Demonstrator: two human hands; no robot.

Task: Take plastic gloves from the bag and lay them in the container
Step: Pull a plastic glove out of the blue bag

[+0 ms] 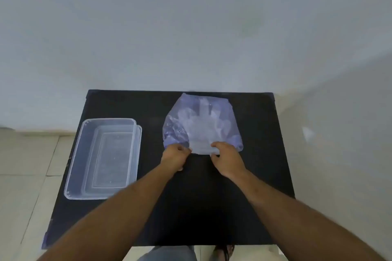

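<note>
A pale purple plastic bag (201, 121) lies on the black table (191, 207), filled with crumpled clear plastic gloves (199, 127) that show through it. My left hand (175, 155) pinches the left side of the bag's near opening. At the right side of that opening, my right hand (227, 158) grips the clear plastic edge. Whether it holds the bag's rim or a glove I cannot tell. An empty clear rectangular container (84, 133) sits at the table's left, apart from both hands.
The container rests on what looks like its clear lid (139, 144), which sticks out along its right side. A plain wall rises right behind the table. Tiled floor (27, 165) lies to the left, and a sandalled foot (224, 252) shows below the near edge.
</note>
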